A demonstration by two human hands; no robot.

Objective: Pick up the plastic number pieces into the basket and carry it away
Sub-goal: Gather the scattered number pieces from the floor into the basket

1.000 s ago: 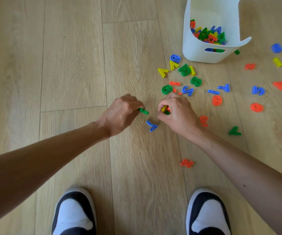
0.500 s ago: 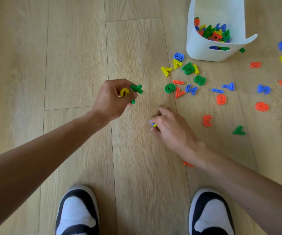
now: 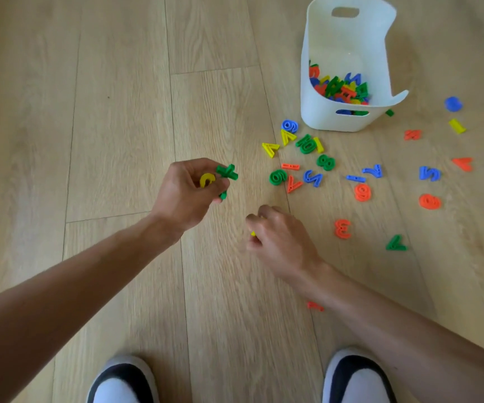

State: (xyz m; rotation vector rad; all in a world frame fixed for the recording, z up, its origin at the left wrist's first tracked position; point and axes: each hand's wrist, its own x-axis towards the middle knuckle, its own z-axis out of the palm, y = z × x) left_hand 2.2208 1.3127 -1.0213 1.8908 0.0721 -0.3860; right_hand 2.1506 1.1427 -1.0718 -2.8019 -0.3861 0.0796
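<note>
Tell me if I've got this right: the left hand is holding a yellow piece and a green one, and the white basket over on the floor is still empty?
Not quite. The left hand does hold a yellow piece and a green piece, but the white basket is not empty: the head view shows a heap of coloured number pieces already lying in its bottom.

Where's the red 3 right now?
The red 3 lies flat on the floor just right of the right hand, with the green piece further to its right.
</note>
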